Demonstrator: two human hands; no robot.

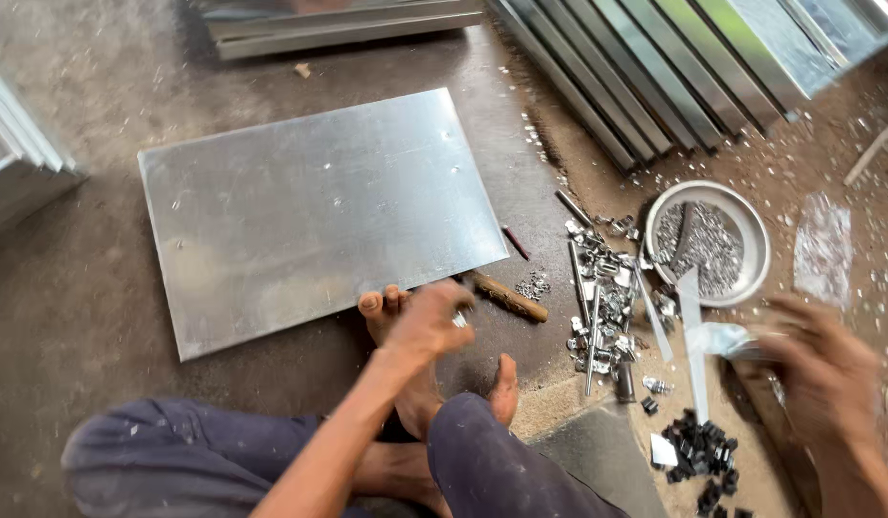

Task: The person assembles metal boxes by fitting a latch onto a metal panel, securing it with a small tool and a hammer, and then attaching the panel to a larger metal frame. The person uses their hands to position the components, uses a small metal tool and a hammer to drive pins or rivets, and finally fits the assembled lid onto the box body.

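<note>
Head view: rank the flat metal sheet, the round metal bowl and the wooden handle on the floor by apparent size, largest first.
1. Flat metal sheet
2. Round metal bowl
3. Wooden handle; its near end is hidden behind the left hand.

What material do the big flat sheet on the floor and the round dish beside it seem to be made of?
The flat sheet looks like thin metal, perhaps galvanised steel or aluminium: dull silver-grey, faintly reflective, with small dents. The round dish also seems metal, with a pale shiny rim; it holds small grey metal bits. The handle lying at the sheet's edge looks wooden, brown and matt.
</note>
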